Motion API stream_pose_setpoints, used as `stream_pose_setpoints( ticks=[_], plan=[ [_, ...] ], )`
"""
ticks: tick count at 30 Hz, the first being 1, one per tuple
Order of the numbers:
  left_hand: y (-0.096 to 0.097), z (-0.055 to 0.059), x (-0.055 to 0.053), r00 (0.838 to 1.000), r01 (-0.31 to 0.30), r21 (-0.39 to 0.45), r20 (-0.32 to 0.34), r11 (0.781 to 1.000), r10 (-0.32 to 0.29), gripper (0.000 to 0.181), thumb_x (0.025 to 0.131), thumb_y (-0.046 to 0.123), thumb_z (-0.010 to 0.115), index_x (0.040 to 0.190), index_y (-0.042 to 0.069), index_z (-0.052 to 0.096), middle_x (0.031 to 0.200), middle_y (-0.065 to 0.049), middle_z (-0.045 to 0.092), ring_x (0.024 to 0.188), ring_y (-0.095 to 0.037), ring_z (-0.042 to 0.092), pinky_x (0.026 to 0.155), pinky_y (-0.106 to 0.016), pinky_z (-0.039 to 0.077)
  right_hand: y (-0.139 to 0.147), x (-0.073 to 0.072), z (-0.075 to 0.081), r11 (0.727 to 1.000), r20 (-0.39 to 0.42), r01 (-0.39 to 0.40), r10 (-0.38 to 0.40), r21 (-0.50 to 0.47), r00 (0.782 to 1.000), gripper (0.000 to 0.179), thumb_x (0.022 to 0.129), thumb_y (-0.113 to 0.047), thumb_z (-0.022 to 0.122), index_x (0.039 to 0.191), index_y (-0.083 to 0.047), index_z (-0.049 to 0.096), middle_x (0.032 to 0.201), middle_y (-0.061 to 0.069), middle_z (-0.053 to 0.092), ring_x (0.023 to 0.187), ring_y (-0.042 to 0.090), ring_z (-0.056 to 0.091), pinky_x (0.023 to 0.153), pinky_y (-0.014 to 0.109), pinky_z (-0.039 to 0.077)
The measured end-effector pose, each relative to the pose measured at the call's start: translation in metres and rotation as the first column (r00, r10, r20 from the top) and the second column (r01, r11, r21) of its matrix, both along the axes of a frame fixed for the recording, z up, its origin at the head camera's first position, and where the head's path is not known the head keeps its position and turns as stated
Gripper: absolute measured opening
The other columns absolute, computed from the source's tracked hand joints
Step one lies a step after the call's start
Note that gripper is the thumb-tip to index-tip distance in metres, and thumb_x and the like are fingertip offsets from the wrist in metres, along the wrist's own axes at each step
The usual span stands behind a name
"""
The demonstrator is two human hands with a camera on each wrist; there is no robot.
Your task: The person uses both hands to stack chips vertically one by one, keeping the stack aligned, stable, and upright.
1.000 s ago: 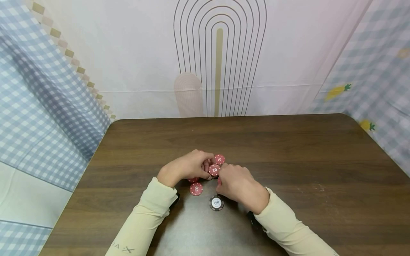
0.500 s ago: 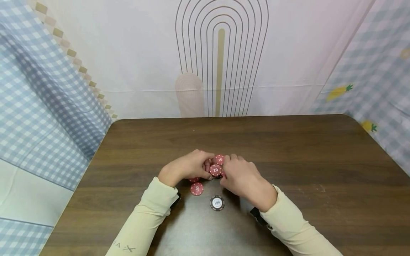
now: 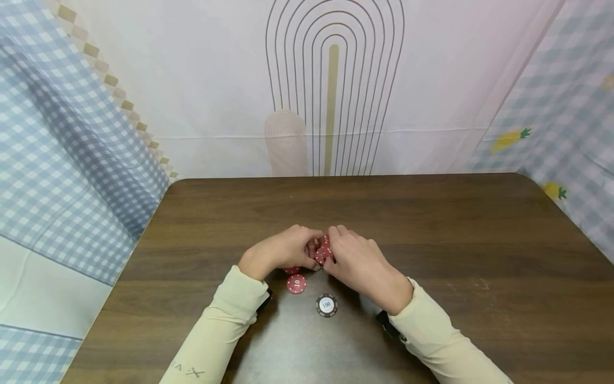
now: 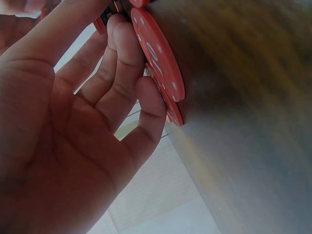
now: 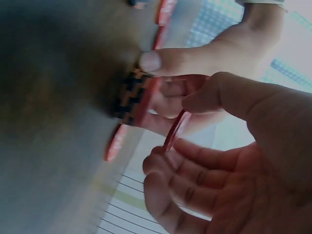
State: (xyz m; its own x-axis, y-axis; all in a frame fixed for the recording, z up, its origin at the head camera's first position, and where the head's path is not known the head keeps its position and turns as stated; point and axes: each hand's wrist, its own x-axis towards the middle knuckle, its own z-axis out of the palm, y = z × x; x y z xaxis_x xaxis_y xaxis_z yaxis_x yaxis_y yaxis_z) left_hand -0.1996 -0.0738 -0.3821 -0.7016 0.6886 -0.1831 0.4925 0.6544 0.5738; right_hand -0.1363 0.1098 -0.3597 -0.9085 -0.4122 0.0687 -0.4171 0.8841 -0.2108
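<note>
In the right wrist view, a stack of poker chips (image 5: 130,97), dark-and-tan edged below with red on top, stands on the table. My left hand (image 3: 285,248) holds it, thumb on one side and fingers on the other. My right hand (image 3: 362,264) pinches a red poker chip (image 5: 176,130) between thumb and fingers, tilted just beside the stack's top. Overlapping red chips (image 4: 158,56) lie against the left hand's outer fingers. From the head view, the hands hide most of the stack.
A red "10" chip (image 3: 296,284) lies flat near the left wrist. Closer to the person is a black-and-white "100" chip (image 3: 326,305). Another red chip (image 5: 116,143) lies beyond the stack. The brown wooden table (image 3: 455,224) meets a patterned cloth backdrop (image 3: 216,96).
My right hand has moved from the stack's right side to the red chip behind it, then back over the stack with a red chip. My left hand has stayed around the stack.
</note>
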Motion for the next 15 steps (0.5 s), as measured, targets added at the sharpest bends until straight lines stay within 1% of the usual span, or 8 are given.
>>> stream_pose_setpoints(
  ticks=[3,7,10,15],
  plan=[
    [0.000,-0.001,0.000,1.000,-0.005,-0.004,0.001,1.000,0.005,0.028,0.084,0.005,0.086,0.104,0.013,0.067,0.080,0.004,0.067,0.071,-0.008,0.063,0.067,-0.023,0.053,0.000,-0.003,-0.006,1.000,-0.015,-0.013,0.013,-0.010,1.000,0.026,0.088,-0.014,0.076,0.101,-0.004,0.056,0.084,0.004,0.054,0.065,0.019,0.054,0.050,0.037,0.049],
    [0.000,-0.001,0.000,1.000,-0.009,-0.007,0.002,1.000,0.009,0.028,0.084,0.005,0.086,0.103,0.013,0.067,0.079,0.004,0.067,0.072,-0.008,0.063,0.068,-0.023,0.053,0.001,-0.005,-0.010,1.000,-0.006,-0.024,0.024,-0.008,1.000,0.027,0.088,-0.014,0.077,0.103,-0.004,0.056,0.083,0.003,0.055,0.062,0.019,0.054,0.048,0.036,0.047],
    [0.001,-0.001,-0.001,1.000,-0.011,-0.010,0.003,1.000,0.011,0.029,0.084,0.005,0.086,0.105,0.012,0.067,0.080,0.004,0.067,0.073,-0.008,0.064,0.069,-0.024,0.053,0.001,-0.006,-0.011,0.999,0.007,-0.039,0.039,-0.004,0.999,0.027,0.088,-0.012,0.077,0.103,-0.005,0.056,0.081,0.003,0.055,0.062,0.018,0.053,0.048,0.034,0.045],
    [0.000,-0.003,-0.001,1.000,-0.010,-0.017,0.002,1.000,0.010,0.030,0.084,0.006,0.086,0.107,0.012,0.067,0.080,0.004,0.067,0.073,-0.008,0.063,0.069,-0.024,0.053,0.000,-0.006,-0.012,0.998,-0.005,-0.058,0.058,0.013,0.998,0.027,0.088,-0.013,0.078,0.102,-0.006,0.057,0.081,0.002,0.057,0.063,0.018,0.055,0.048,0.036,0.047]
  ],
)
